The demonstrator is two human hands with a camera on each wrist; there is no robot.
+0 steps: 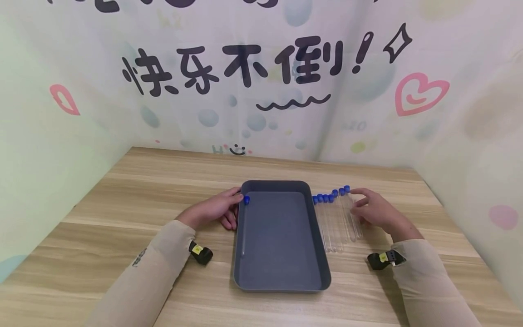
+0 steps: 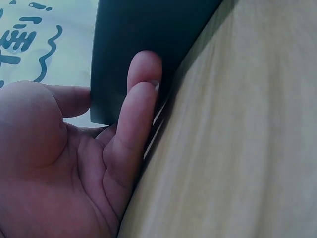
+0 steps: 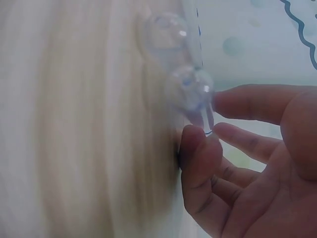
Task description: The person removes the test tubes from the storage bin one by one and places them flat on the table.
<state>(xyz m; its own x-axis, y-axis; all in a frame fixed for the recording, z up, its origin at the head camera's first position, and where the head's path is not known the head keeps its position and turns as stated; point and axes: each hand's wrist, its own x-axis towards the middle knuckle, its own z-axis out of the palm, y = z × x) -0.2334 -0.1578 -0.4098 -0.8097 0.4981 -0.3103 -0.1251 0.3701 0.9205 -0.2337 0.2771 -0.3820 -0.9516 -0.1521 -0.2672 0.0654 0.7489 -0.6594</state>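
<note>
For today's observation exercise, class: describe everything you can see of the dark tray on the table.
The tray is a dark grey-blue, shallow rectangle with rounded corners and a low raised rim, apparently plastic. It lies flat on the wooden table. One clear tube with a blue cap lies inside along its left wall. The left hand touches its left rim; the row of capped tubes lies just right of it.

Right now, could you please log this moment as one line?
left hand: touches tray edge | right hand: on outermost tube | one tube in tray
</note>
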